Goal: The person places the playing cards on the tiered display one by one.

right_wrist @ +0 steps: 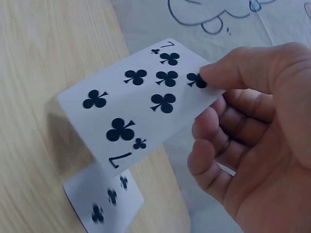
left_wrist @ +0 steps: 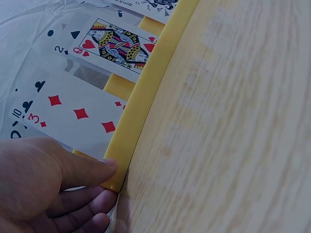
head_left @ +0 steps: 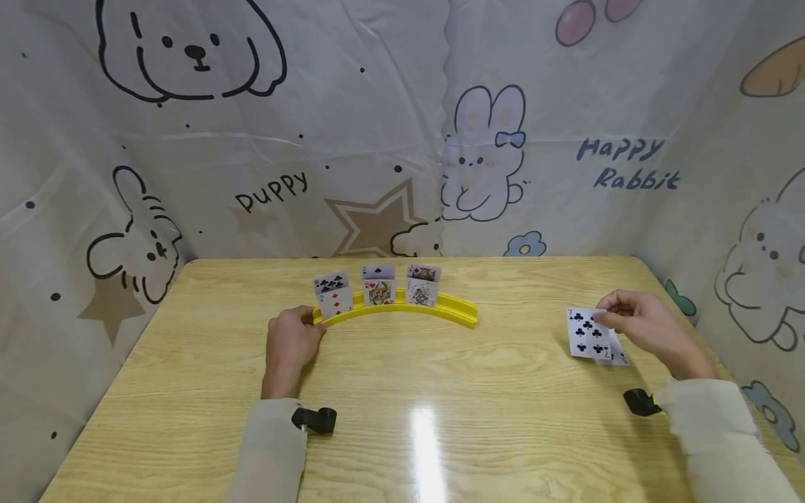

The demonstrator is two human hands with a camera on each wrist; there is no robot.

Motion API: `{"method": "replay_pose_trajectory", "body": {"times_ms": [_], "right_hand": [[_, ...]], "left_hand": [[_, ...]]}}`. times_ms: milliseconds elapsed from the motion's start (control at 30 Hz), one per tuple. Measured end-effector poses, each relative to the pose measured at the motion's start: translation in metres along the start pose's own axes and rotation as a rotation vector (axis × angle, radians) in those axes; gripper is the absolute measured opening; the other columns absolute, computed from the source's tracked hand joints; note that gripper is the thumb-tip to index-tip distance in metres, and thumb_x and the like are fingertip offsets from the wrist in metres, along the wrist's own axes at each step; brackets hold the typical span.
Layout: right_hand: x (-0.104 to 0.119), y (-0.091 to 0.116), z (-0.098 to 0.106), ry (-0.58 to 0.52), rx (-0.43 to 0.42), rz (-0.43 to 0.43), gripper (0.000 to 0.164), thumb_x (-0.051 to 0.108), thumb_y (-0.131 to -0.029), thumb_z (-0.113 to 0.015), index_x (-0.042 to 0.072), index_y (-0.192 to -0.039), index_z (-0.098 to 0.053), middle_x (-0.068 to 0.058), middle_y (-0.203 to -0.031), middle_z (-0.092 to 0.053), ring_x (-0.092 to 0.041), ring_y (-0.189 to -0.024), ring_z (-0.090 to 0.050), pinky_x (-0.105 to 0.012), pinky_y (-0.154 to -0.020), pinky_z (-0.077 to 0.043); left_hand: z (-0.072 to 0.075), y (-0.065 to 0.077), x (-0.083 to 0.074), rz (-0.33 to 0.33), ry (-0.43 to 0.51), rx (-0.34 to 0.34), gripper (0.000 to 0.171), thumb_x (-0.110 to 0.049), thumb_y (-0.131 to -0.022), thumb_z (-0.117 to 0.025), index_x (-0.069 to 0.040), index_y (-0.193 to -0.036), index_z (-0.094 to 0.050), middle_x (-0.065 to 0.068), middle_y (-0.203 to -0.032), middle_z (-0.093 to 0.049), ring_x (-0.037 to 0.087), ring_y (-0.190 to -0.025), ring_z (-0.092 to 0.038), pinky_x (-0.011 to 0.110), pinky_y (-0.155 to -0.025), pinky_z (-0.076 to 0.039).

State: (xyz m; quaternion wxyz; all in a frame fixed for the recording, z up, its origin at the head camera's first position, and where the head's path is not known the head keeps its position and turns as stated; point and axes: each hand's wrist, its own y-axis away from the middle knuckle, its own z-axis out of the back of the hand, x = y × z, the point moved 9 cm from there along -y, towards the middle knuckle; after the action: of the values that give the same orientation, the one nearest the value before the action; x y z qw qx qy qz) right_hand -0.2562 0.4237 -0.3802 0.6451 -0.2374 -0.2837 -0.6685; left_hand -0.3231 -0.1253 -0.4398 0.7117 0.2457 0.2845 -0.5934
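Observation:
My left hand (head_left: pixel 293 344) grips the left end of a curved yellow card holder (head_left: pixel 462 309); in the left wrist view its thumb lies on the holder's edge (left_wrist: pixel 141 94). In the holder's near row stand a three of diamonds (left_wrist: pixel 80 114), a queen of hearts (head_left: pixel 379 293) and a joker (head_left: pixel 421 292). Cards behind them are partly hidden, among them a ten of clubs (head_left: pixel 330 282). At the right, my right hand (head_left: pixel 644 328) pinches a seven of clubs (right_wrist: pixel 146 97) by its edge between thumb and fingers. Below it a clubs card (right_wrist: pixel 109 201) lies partly covered.
The wooden table (head_left: pixel 402 377) ends at a printed cloth backdrop (head_left: pixel 377 140), which also rises along both sides. A black wrist camera (head_left: pixel 317 420) sits at the left sleeve, another wrist camera (head_left: pixel 641 402) at the right one.

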Motion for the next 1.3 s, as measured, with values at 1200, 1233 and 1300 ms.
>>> {"method": "replay_pose_trajectory", "body": {"times_ms": [1200,1233,1300], "right_hand": [[0.066,-0.016,-0.039,-0.157,-0.215,0.123,0.028,0.03,-0.099,-0.065,0.002,-0.102,-0.065,-0.011,-0.097,-0.063,-0.022,-0.082,-0.05,-0.027,-0.06,-0.041],[0.068,-0.016,-0.039,-0.162,-0.219,0.127,0.028,0.03,-0.099,-0.065,0.002,-0.102,-0.065,-0.011,-0.098,-0.063,-0.022,-0.083,-0.05,-0.027,-0.061,-0.041],[0.072,-0.018,-0.041,-0.176,-0.225,0.138,0.028,0.03,-0.099,-0.066,0.002,-0.102,-0.065,-0.01,-0.098,-0.064,-0.022,-0.084,-0.051,-0.027,-0.063,-0.041]], "left_hand": [[-0.001,0.0,0.0,-0.01,0.0,-0.024,0.041,-0.01,-0.088,-0.076,0.004,-0.125,-0.067,0.02,-0.106,-0.071,0.031,-0.097,-0.065,0.047,-0.084,-0.05],[-0.001,0.0,-0.001,-0.015,-0.001,-0.03,0.041,-0.01,-0.088,-0.076,0.004,-0.125,-0.067,0.019,-0.106,-0.071,0.031,-0.096,-0.065,0.047,-0.084,-0.051],[0.0,0.0,-0.001,-0.019,-0.002,-0.036,0.041,-0.01,-0.087,-0.077,0.004,-0.125,-0.067,0.019,-0.105,-0.071,0.031,-0.095,-0.066,0.047,-0.083,-0.051]]}}
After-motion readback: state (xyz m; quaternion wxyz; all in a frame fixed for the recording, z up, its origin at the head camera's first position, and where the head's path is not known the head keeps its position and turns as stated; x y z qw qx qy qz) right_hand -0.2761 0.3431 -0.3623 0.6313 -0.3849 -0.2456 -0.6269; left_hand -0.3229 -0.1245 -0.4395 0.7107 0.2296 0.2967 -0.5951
